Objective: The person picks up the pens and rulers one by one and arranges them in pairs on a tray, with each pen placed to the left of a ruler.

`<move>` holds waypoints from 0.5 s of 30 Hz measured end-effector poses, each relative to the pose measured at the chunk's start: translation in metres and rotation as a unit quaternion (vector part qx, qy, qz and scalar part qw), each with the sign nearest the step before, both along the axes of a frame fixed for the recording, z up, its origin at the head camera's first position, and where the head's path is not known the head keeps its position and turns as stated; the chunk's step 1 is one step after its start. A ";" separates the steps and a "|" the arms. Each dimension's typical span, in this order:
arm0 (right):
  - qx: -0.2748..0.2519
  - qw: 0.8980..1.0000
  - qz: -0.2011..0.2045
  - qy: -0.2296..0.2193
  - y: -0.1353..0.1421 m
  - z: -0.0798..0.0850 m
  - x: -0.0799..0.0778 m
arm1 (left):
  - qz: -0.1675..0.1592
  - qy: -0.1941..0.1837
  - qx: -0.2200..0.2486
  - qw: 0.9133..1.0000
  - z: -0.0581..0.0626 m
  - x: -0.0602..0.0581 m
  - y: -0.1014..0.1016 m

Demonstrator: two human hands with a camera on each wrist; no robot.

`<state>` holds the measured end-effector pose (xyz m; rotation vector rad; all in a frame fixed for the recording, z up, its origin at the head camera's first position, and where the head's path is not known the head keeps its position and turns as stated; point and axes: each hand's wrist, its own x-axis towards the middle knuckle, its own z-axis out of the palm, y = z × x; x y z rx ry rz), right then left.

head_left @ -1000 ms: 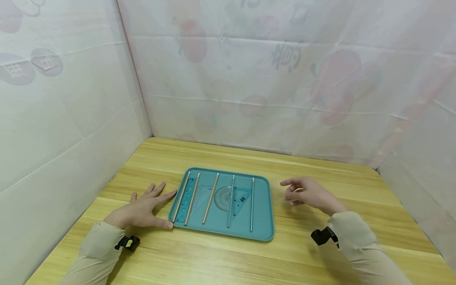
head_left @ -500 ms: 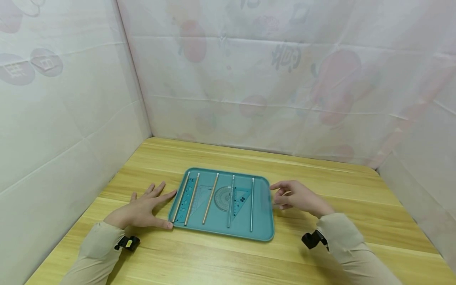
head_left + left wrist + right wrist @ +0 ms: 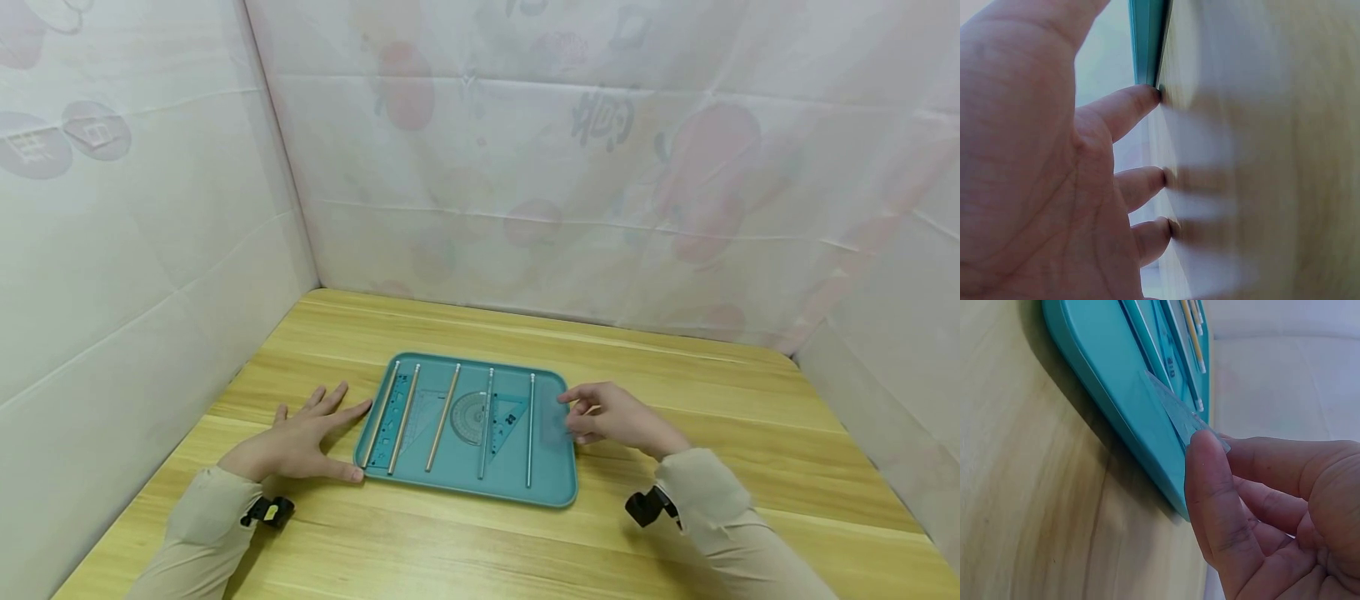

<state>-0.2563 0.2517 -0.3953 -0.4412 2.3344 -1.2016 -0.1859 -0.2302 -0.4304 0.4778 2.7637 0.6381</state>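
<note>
A teal tray [image 3: 457,477] lies on the table. My left hand [image 3: 300,437] has its fingers spread, with thumb and index finger touching the tray's left rim. At the right end, my right hand [image 3: 618,417] pinches a thin, clear flat piece [image 3: 1172,409] between thumb and fingertips. That piece is tilted over the tray; its exact kind is hard to tell. On the tray lie several pencils [image 3: 443,417], gold ones to the left and teal ones to the right. Among them are a teal ruler [image 3: 388,427], a clear set square [image 3: 423,417], a protractor [image 3: 467,418] and a teal set square [image 3: 510,425].
The wooden table [image 3: 495,554] extends all round the tray. White printed cloth [image 3: 480,167] walls it in at the back and both sides. Each wrist wears a small black camera [image 3: 645,507].
My right hand has moved left with the clear piece, from beside the tray to over its right rim. The left hand and the things on the tray stay put.
</note>
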 end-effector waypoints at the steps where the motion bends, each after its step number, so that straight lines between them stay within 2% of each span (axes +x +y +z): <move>1: -0.001 1.000 0.000 -0.001 -0.001 -0.001 0.000 | 0.000 0.001 -0.001 1.000 0.000 0.000 0.000; 15: 0.011 1.000 -0.006 0.008 -0.010 -0.003 0.004 | -0.002 0.007 -0.003 1.000 0.000 0.000 0.000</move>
